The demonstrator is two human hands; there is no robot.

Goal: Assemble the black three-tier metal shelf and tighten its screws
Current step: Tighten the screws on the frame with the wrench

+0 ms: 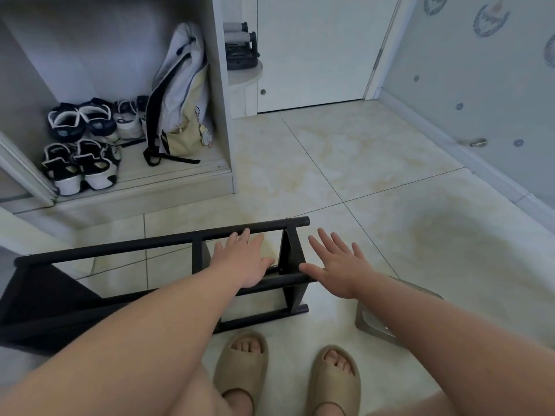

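The black metal shelf [168,240] lies on its side on the tiled floor in front of my feet, its long rails running from lower left to upper right. My left hand [244,259] is stretched flat over the frame between two cross plates, fingertips at the far top rail. Just past the shelf's right end, my right hand [339,264] is spread open with fingers straight, its thumb close to the end of a middle rail. Neither hand holds anything. No screws or tool show clearly.
An open white cabinet [222,115] at left holds several shoes [81,145] and a cream backpack [183,94]. A grey stool [378,322] stands partly under my right forearm. A white door [315,55] and a papered wall lie ahead. My feet wear beige slippers [240,364].
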